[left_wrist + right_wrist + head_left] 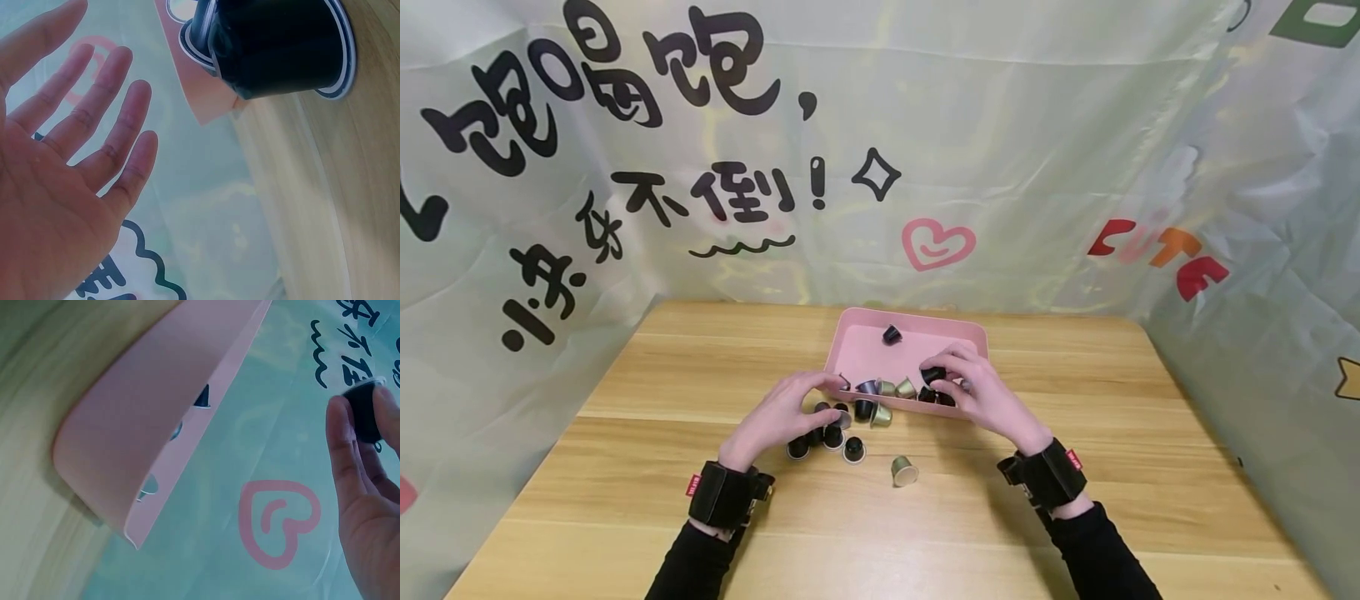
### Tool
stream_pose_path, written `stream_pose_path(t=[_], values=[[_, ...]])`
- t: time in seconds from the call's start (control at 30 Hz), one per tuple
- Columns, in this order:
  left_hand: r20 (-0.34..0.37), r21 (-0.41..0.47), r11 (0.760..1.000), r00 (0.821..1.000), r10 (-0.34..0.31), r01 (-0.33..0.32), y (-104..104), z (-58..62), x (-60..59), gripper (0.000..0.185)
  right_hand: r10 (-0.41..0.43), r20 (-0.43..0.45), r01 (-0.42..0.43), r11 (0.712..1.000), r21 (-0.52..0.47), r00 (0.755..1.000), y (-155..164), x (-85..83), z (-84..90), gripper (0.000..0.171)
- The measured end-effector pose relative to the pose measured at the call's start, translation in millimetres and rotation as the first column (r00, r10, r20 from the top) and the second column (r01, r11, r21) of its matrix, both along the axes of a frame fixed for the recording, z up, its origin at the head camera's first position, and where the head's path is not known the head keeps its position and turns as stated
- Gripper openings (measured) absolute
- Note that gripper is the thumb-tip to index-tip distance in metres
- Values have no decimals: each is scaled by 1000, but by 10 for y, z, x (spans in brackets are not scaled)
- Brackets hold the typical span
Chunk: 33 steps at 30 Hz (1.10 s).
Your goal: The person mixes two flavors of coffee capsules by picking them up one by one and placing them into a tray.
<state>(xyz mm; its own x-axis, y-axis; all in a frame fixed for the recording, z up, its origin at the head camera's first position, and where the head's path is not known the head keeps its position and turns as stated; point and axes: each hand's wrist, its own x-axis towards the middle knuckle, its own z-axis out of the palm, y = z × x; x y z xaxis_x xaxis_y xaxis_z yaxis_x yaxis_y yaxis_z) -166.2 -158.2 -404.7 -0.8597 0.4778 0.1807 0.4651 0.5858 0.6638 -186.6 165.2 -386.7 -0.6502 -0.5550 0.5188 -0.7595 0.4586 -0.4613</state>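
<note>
My right hand [985, 394] pinches a black coffee capsule [364, 415] between thumb and fingers, over the right part of a pink tray [859, 350]. Inside the tray, a black capsule [892, 335] lies toward the back, while a gold capsule [906, 388], a purple-grey capsule [867, 387] and several others line the near side. My left hand [778, 412] holds nothing; its fingers spread loosely in the left wrist view, above a cluster of mostly black capsules [832, 437] at the tray's near left corner. The hand partly hides that cluster.
On the wooden table [700, 358], a black capsule [853, 451] and a gold-green capsule [905, 472] stand apart from the cluster, nearer me. Another gold capsule [881, 415] lies against the tray's front wall. A printed cloth [1037, 150] hangs behind the table and along its sides.
</note>
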Motion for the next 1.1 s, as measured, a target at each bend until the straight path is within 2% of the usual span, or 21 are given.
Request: stream_pose_path(t=[0.13,0.27,0.5,0.73,1.1], values=[[-3,-2,1000,1000,-1,1,-4,-1,0,41,-8,-30,7,1000,-29,1000,-1,-90,19,27],[-7,-1,1000,1000,-5,5,-7,-5,-1,41,-41,-12,40,999,-24,999,5,-178,26,27],[-2,-4,1000,1000,1,-1,-7,-1,-1,42,-91,40,89,995,48,995,15,-325,68,26],[-12,3,1000,1000,-3,3,6,-7,-1,40,-137,139,123,987,105,981,46,-502,144,28],[9,8,1000,1000,-3,3,17,-2,5,40,-211,174,172,961,216,962,86,-757,157,24]])
